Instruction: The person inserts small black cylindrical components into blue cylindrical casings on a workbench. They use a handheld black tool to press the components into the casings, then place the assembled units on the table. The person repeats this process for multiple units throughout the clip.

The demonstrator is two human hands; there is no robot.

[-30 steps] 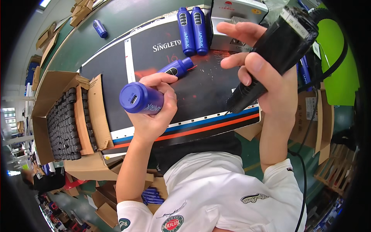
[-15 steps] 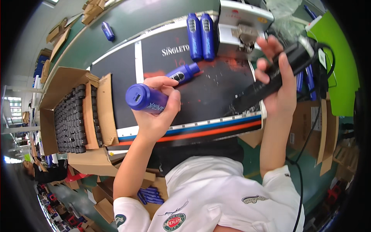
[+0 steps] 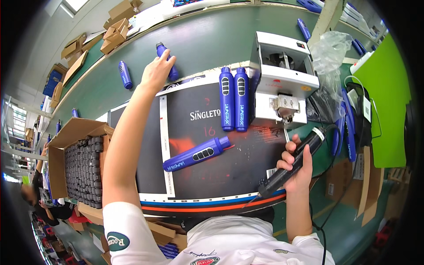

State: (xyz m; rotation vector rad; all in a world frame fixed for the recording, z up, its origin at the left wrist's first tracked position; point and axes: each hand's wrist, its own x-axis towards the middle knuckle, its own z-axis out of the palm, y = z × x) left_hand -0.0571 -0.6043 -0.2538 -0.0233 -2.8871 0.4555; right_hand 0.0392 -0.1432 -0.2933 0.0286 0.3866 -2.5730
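Out over the green surface, my left hand [image 3: 155,73] has its fingers round a blue cylindrical handle [image 3: 172,73] with a dark end. My right hand [image 3: 297,170] grips a black corded electric screwdriver [image 3: 280,179], its thin bit pointing down toward the mat's front edge. Between my arms a blue handle with black buttons [image 3: 194,154] lies slantwise on the black mat [image 3: 194,181], a short red wire at its narrow end. Two more blue handles [image 3: 226,99] lie side by side against a white screw-feeder machine [image 3: 287,81], just beyond my right hand.
At left stands a cardboard box [image 3: 57,161] packed with black ribbed parts. Another blue handle [image 3: 125,75] lies on the green surface [image 3: 207,39]. Clear plastic bags [image 3: 331,53] and a bright green panel [image 3: 388,101] are on the right. The screwdriver cord [image 3: 338,137] hangs beside my right arm.
My left hand has gone forward and away from me, taking the blue handle from over the mat to the green surface. My right hand has come lower with the screwdriver.
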